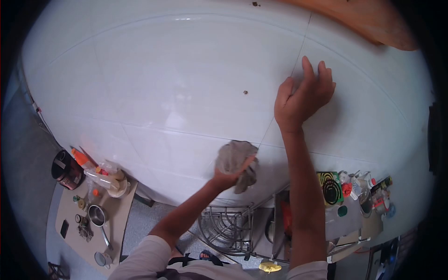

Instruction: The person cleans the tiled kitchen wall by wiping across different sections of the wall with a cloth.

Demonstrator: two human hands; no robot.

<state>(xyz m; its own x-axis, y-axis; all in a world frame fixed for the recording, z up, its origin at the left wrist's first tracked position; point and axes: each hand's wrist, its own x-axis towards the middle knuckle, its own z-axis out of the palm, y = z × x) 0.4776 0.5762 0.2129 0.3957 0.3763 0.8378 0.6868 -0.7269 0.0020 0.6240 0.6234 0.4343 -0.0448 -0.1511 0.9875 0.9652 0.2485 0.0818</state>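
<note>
My left hand [227, 179] is closed around a crumpled grey-brown cloth [232, 157], which it presses against a glossy white tiled wall [154, 84]. Higher up and to the right, my right hand [305, 100] holds nothing. Its fingers are apart and slightly bent, close to the wall; whether they touch it I cannot tell. A small brown spot [245, 92] shows on the tile between the two hands, above the cloth. Thin joint lines cross the surface near both hands.
On the left, a table [70, 233] bears a saucepan [98, 215], a dark tub [66, 169] and several small items. Below the cloth stands a metal rack [224, 228]. A green box [330, 187] and bottles crowd the right. An orange-brown panel [364, 18] juts in at upper right.
</note>
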